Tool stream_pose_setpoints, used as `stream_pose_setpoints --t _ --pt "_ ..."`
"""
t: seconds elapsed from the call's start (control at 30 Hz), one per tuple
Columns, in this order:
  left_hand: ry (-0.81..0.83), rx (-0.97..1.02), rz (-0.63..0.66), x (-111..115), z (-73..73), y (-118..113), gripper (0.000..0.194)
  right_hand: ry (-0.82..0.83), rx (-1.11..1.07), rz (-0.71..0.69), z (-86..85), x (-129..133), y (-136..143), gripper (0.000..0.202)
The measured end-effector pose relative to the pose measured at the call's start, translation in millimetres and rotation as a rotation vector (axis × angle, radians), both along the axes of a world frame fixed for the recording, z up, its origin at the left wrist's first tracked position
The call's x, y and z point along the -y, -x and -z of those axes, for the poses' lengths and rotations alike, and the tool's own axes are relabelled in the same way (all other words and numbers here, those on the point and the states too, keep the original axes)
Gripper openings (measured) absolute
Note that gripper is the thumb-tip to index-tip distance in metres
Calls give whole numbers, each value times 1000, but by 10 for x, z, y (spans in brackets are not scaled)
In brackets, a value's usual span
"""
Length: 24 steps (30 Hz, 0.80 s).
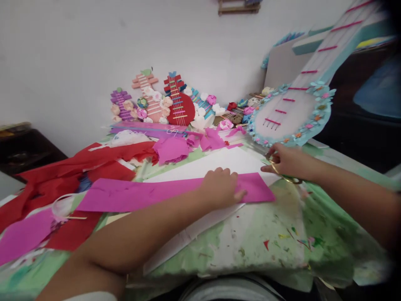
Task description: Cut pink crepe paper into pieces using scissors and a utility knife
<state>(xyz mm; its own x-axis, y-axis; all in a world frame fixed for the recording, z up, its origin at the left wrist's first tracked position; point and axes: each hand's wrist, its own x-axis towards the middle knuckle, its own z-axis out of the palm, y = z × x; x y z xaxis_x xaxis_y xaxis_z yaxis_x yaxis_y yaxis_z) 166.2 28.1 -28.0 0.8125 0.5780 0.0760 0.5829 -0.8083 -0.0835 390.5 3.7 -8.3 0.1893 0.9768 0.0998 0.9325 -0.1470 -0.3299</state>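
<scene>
My left hand [221, 188] lies on a long strip of magenta paper [122, 194], its palm down and thumb apart from the fingers. Beneath the strip is a large white sheet [225, 156]. To the right, just past the strip's end, my right hand [286, 161] is closed on a pair of scissors with gold-coloured handles [293, 180]. The blades are mostly hidden or blurred. Right behind that hand stands a big light-blue lute-shaped craft [288, 110], with paper flowers round its rim and pink bars along its neck.
Red paper [115, 155] and crumpled magenta paper [172, 148] lie on the left and at the back. Small lute-shaped crafts [180, 106] with paper flowers lean against the wall. Scraps [266, 244] litter the green-stained table cover [225, 251]. A white ring-shaped roll [62, 205] lies at left.
</scene>
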Motion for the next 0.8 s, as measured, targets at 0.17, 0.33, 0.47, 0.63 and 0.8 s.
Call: stream_pose_setpoints --t 0.17,0.33,0.47,0.63,0.8 --pt "19 68 149 -50 231 -306 43 131 60 -1 74 118 -162 40" --pt "40 112 151 -132 359 -329 46 255 132 -69 95 630 -376 46" --pt "54 127 211 -131 356 -301 49 307 192 -129 156 942 -386 53" --pt "149 76 252 -122 355 -301 54 308 223 -138 233 996 -345 54" --pt "206 13 241 -111 338 -287 58 260 234 -171 255 937 -331 48"
